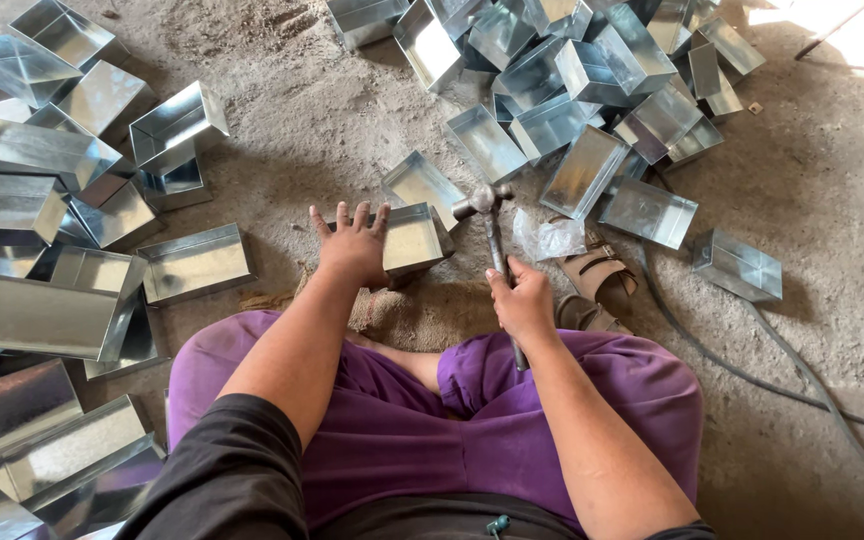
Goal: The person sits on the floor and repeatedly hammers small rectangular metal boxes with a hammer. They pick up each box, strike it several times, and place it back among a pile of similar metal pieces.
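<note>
A: Left hand?
B: Laid flat, fingers spread, on a sheet-metal tray on the floor.
A: Right hand?
B: Grip clamped on a hammer, head held just above the tray.

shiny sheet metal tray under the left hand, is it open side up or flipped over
Open side up: the shiny sheet metal tray shows its bare inner floor and raised walls; the left hand presses its near edge.

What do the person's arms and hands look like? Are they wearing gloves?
No gloves. Both hands, left and right, are bare, with no rings or watch in view. The forearms are bare too. A black sleeve covers the left upper arm. Purple trousers show beneath.
</note>
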